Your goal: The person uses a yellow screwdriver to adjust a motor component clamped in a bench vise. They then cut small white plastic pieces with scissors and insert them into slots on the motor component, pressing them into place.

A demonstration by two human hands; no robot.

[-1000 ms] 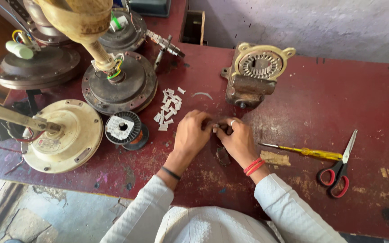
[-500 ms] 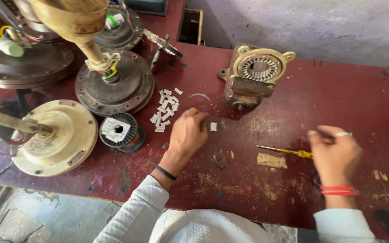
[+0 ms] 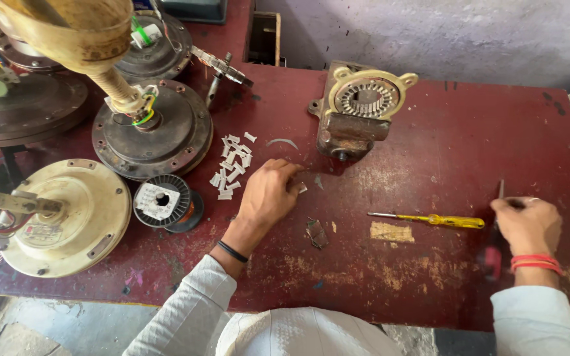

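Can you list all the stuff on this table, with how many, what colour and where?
table: 1, dark red, worn, under everything
cream fan motor: 1, cream, front left
dark fan motors: about 3, grey-brown, back left; one carries a tan rod
wire spool: 1, black and white with copper wire, beside the cream fan motor
small white pieces: a heap, too many to count, white, centre left
small motor with winding core: 1, cream and rusty brown, back centre
screwdriver: 1, yellow handle, centre right
scissors: 1, red handles, mostly hidden under the right hand
left hand: fingertips on a small white piece, black wristband
right hand: on the scissors, red bangles
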